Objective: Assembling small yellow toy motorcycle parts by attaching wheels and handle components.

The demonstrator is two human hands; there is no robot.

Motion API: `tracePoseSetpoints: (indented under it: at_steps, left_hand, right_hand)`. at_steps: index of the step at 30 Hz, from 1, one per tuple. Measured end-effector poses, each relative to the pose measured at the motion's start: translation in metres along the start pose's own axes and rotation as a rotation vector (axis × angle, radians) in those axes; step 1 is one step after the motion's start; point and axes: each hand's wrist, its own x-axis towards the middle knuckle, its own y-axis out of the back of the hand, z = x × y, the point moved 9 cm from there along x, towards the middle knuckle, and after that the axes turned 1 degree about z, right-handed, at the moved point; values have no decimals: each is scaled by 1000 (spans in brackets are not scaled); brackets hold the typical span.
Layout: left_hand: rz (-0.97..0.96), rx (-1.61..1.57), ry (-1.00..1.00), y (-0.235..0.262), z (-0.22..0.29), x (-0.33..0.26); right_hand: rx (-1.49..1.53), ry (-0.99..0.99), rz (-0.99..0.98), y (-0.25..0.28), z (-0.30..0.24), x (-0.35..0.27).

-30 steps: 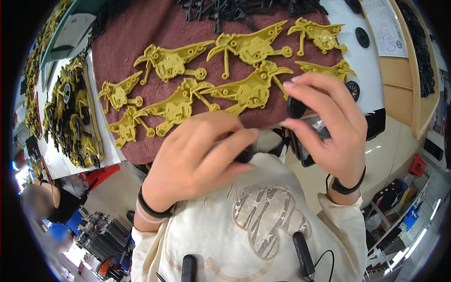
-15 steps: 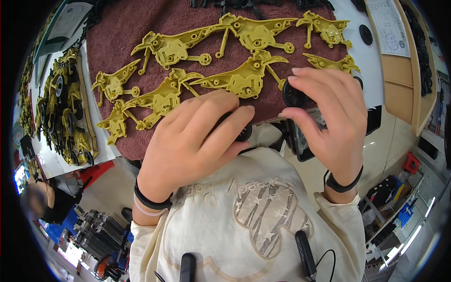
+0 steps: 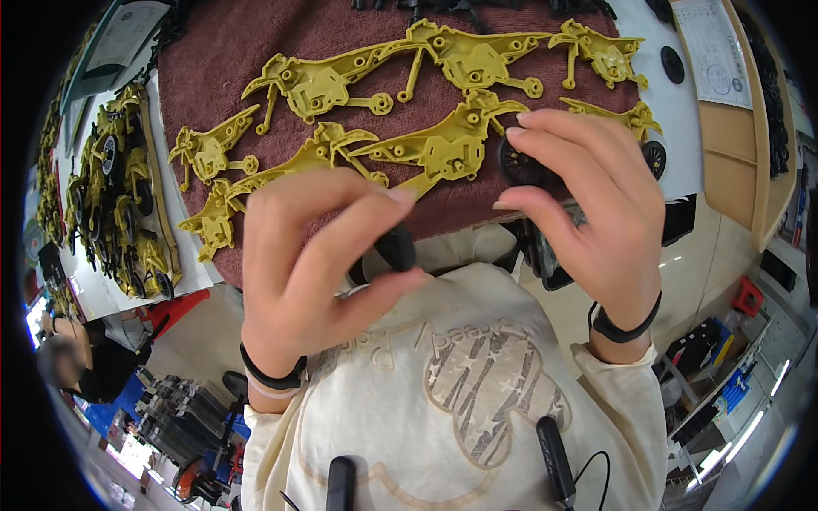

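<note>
My left hand (image 3: 319,264) pinches a small black plastic part (image 3: 394,249) between thumb and fingers, just in front of my chest. My right hand (image 3: 588,213) holds a black wheel (image 3: 520,162) at its fingertips and a dark grey assembly (image 3: 545,251) against the palm. Both hands hover at the near edge of a maroon mat (image 3: 247,68). Several yellow plastic frame pieces (image 3: 443,145) lie spread over that mat, just beyond my fingers.
A tray of assembled yellow and black pieces (image 3: 119,196) stands on the left. Loose black wheels (image 3: 654,157) and a printed sheet (image 3: 720,51) lie on the white surface at the right. Another person (image 3: 64,366) sits at the lower left. Shelving and bins show below.
Both hands have drawn apart and nearer the camera. My left hand now shows the small black part pinched at its fingertips; the right still holds the wheel and grey assembly.
</note>
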Motion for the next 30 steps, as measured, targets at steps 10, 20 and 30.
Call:
tracePoseSetpoints:
  at_steps: [10,20,30]
  left_hand:
    - [-37,19,33,-1,-9,-7]
    - [11,55,81,-5,-8,-3]
    - [33,230,79,-20,-3,4]
  right_hand:
    - [-21,-88,-6,-6,11,-5]
    - [-225,-39,-40,-3,3,-7]
    - [-204,-63,-35,-3,5,-9]
